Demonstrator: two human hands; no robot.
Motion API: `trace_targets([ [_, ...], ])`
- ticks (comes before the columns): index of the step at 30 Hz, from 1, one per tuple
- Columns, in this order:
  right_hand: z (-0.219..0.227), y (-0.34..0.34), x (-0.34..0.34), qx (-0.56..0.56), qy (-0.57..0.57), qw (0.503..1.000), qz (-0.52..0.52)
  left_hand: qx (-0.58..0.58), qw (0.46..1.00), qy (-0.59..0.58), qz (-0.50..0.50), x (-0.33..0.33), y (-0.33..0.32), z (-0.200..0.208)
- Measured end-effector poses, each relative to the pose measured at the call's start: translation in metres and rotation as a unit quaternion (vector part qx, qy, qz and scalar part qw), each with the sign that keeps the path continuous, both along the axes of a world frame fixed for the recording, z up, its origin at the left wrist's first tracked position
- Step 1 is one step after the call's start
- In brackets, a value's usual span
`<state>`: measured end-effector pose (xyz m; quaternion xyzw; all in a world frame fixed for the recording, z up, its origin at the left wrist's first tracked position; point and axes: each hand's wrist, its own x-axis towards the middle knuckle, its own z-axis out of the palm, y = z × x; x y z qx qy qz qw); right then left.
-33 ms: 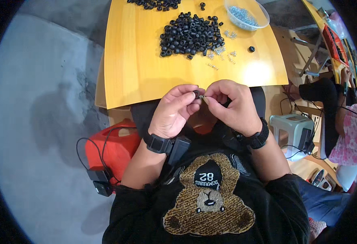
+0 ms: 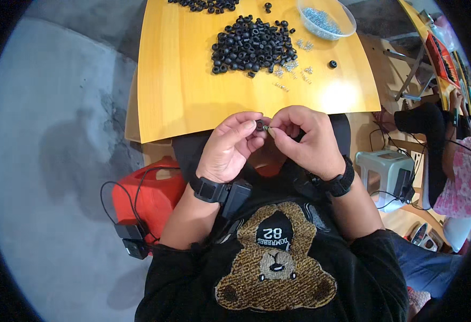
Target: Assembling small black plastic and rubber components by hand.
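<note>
Just past the table's near edge, my left hand (image 2: 230, 142) pinches a small black round cap (image 2: 259, 125) between thumb and fingers. A thin metal spring (image 2: 266, 128) sits at the cap's right side, its other end between the thumb and forefinger of my right hand (image 2: 308, 139). The two hands almost meet there. How far the spring reaches into the cap is hidden by my fingers. On the table beyond lies a heap of similar black caps (image 2: 251, 47), with several loose springs (image 2: 290, 67) at its right edge.
The yellow table (image 2: 187, 99) also bears a clear plastic bowl of springs (image 2: 336, 32), a lone black cap (image 2: 332, 64) and more black pieces (image 2: 208, 5) at the far edge. A red stool (image 2: 144, 198) stands left, a pale green stool (image 2: 383, 172) right. Another person sits far right.
</note>
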<state>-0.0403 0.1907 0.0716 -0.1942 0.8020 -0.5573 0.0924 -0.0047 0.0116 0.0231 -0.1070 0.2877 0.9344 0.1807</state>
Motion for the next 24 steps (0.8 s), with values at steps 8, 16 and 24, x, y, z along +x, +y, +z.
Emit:
trace_targets([
  [8, -0.003, -0.012, 0.008, 0.034, -0.008, 0.999, -0.012, 0.028, 1.000, -0.003, 0.008, 0.013, -0.009, -0.014],
  [16, -0.008, -0.015, 0.010, 0.043, 0.031, 0.999, -0.005, 0.035, 0.999, -0.025, 0.008, 0.016, -0.009, -0.014],
  [24, -0.006, -0.014, 0.012, 0.073, -0.021, 0.997, -0.007, -0.017, 1.000, 0.000, 0.007, 0.018, 0.000, -0.012],
])
